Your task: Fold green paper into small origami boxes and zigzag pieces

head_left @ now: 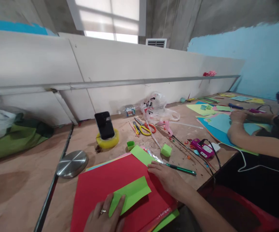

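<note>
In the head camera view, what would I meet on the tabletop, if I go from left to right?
Green bag, round metal disc, black phone, small open green box, green paper cube, purple power strip.

Tape roll beside metal disc

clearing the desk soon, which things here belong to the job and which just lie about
Likely part of the job:
- green paper in the left hand
- red paper beneath it

Likely just lying about:
- phone
- plastic bag
- bottle
- metal disc
</note>
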`<state>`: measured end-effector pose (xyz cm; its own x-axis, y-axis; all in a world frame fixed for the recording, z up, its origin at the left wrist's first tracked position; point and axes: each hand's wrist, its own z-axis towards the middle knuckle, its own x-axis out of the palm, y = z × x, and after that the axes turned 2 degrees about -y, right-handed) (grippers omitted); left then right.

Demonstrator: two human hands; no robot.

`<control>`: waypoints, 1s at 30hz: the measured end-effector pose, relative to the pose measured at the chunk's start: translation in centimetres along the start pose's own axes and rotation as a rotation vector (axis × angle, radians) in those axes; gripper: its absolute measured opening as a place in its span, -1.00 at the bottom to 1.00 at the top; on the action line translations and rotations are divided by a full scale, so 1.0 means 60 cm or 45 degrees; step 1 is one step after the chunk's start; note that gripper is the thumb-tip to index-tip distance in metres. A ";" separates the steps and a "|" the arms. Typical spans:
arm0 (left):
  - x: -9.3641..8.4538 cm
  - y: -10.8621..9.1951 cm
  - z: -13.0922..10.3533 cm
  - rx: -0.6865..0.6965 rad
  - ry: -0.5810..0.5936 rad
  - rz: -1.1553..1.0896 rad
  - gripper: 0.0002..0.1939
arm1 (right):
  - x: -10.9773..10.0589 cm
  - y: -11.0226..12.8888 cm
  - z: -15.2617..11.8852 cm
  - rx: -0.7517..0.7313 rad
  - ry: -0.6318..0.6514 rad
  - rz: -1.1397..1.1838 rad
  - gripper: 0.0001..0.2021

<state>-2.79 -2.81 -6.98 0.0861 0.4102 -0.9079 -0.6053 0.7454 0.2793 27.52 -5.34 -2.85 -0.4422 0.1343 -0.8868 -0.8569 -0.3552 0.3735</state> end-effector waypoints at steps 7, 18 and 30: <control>-0.004 -0.006 0.002 0.064 -0.081 0.048 -0.65 | -0.005 -0.011 -0.001 0.007 -0.082 -0.026 -0.47; -0.044 -0.029 0.007 -0.088 -0.040 -0.169 -0.47 | 0.000 0.090 -0.020 -0.266 -0.197 0.025 -0.70; -0.069 -0.025 0.009 -0.257 -0.028 -0.465 -0.63 | 0.032 0.086 -0.045 -0.223 -0.261 0.223 -0.81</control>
<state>-1.83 -5.36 -3.50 0.3391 0.1506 -0.9286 -0.6749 0.7266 -0.1286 22.94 -9.40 -3.34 -0.6381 0.2342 -0.7335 -0.7125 -0.5407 0.4472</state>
